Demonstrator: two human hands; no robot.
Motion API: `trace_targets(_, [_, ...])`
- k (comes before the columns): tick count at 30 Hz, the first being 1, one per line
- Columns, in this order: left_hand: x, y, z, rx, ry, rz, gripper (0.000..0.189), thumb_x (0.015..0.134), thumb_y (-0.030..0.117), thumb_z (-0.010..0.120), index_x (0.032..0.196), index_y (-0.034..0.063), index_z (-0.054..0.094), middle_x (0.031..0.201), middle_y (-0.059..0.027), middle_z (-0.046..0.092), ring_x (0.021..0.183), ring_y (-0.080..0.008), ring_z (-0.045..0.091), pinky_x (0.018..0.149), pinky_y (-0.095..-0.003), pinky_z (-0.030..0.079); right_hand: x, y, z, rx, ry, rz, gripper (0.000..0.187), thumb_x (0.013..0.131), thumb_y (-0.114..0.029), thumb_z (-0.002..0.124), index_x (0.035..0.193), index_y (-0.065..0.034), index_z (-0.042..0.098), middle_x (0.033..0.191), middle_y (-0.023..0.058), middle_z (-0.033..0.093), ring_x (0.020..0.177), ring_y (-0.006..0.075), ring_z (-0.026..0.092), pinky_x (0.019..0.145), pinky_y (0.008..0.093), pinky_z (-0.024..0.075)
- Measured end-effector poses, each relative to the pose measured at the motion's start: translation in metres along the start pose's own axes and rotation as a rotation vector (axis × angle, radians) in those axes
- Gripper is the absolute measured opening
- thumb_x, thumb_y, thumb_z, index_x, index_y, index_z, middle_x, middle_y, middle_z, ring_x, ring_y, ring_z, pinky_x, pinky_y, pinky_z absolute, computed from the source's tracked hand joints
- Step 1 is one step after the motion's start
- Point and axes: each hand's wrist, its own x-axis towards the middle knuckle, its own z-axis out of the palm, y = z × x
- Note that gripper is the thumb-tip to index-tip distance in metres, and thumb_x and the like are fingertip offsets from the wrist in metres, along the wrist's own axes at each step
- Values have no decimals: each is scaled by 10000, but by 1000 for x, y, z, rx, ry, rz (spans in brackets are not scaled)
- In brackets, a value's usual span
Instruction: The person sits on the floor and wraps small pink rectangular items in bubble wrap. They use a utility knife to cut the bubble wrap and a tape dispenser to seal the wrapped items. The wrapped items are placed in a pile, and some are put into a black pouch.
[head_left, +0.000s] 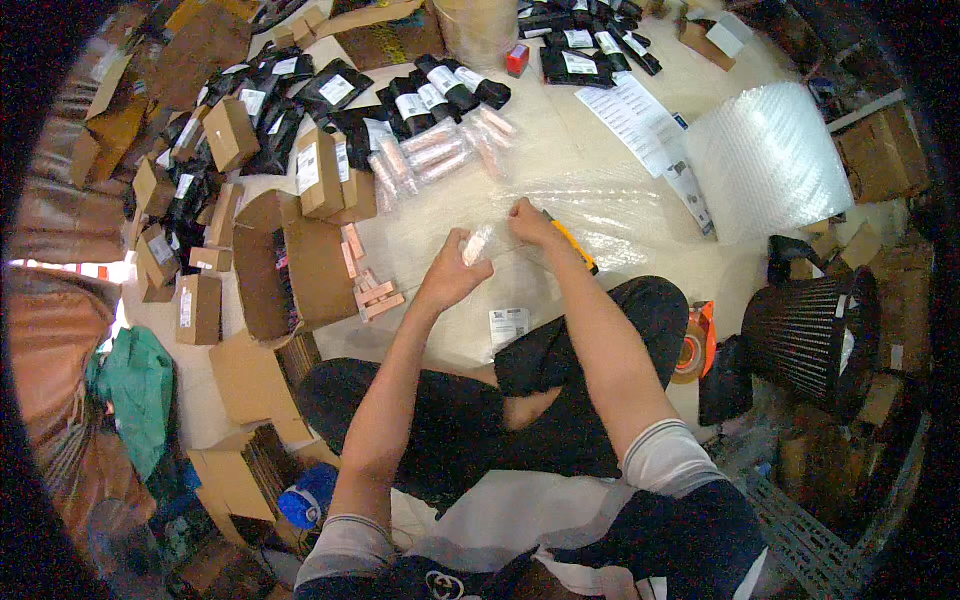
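Note:
My left hand (455, 271) is closed around a small pinkish box in clear wrap (475, 244). To its right, my right hand (530, 222) is curled near the edge of a bubble wrap sheet (592, 214); what its fingers pinch is too small to tell. A yellow and black cutter (571, 244) lies beside my right wrist, partly hidden by the forearm. Several bubble-wrapped pink boxes (439, 150) lie beyond my hands. Unwrapped small pink boxes (379, 296) are strewn to the left, beside an open cardboard box (319, 262).
Black parcels with labels (442, 86) and small cardboard boxes (199, 309) crowd the far and left sides. A large bubble wrap roll (769, 161) stands right, near printed sheets (626, 120). An orange tape roll (690, 345) and dark basket (799, 334) lie by my right knee.

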Motion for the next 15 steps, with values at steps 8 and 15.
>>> trace_targets(8, [-55,-47,10,-88,80,-106,592,947,288,745,1395,17,469,1058,-161,676,884,-220,718,739,-348,596,-186,121,-193,139,566,-292,303,1032,-133,594,1306,-15,646,1236,197,718,1166,309,685,1029,417,522])
trace_targets(15, [-76,3,25,-519,-69,-54,355,1070,203,600,1395,91,507,1021,-192,680,896,-229,761,694,-358,651,-327,267,-230,-139,57,449,715,828,-289,866,1353,40,508,1265,304,678,1232,431,660,975,488,543])
